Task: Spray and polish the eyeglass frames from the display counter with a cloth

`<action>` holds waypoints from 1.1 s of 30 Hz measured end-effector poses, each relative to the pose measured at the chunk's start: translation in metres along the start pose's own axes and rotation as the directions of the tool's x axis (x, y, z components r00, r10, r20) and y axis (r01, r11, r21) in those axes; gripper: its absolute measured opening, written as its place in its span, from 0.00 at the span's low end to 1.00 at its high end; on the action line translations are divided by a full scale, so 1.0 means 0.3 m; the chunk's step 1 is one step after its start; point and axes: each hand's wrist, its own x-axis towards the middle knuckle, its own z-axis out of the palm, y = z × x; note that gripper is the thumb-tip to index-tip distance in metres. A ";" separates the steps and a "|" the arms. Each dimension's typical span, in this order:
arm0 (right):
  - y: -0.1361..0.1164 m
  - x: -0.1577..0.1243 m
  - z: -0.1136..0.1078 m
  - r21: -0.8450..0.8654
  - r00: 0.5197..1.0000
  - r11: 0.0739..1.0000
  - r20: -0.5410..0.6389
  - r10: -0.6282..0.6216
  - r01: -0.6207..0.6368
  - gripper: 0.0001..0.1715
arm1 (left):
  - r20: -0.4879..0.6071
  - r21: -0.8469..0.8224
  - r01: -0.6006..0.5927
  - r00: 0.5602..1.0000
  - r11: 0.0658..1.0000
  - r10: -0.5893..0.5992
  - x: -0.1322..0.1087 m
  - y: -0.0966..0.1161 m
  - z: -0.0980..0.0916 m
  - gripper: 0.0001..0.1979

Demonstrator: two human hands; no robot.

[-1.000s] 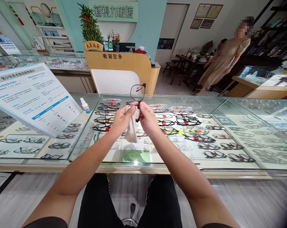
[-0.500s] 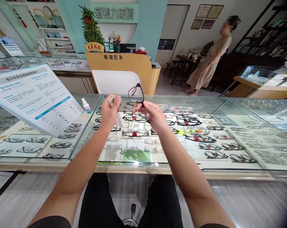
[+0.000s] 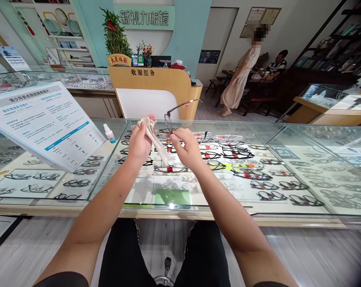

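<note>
My left hand point(image 3: 141, 142) grips a pale beige cleaning cloth point(image 3: 158, 148), one end of which hangs down to the right. Close beside it, my right hand point(image 3: 186, 147) is closed on a pair of dark-framed eyeglasses point(image 3: 168, 121). The glasses are turned edge-on, with one temple stretching up and to the right. My right fingers hide part of the frame. Cloth and glasses are near each other above the glass display case point(image 3: 144, 195); whether they touch is hard to tell. Below lie rows of spectacle frames point(image 3: 237, 152), some with red tags.
A small white bottle point(image 3: 109, 133) stands on the counter at left, beside a large printed board point(image 3: 45, 123). Across the counter are a wooden reception desk point(image 3: 150, 83), a person point(image 3: 241, 75) walking and another person point(image 3: 278, 61) near a table.
My right hand has turned the eyeglasses from lenses facing me to edge-on. The cloth in my left hand is spread further out. The walking person has moved left, revealing a second person.
</note>
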 end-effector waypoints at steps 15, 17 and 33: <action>-0.063 -0.025 0.066 -0.611 0.933 0.756 0.360 -0.002 0.237 0.22 | 0.101 -0.134 0.252 0.966 0.958 -0.240 0.017 0.059 -0.019 0.21; -0.065 -0.026 0.063 -0.604 0.924 0.752 0.383 -0.016 0.263 0.22 | 0.107 -0.138 0.243 0.967 0.960 -0.229 0.027 0.079 -0.032 0.22; -0.044 -0.011 0.016 -0.520 0.984 0.852 0.173 0.031 0.065 0.25 | 0.057 -0.129 0.204 0.978 0.970 -0.199 0.003 0.035 0.008 0.18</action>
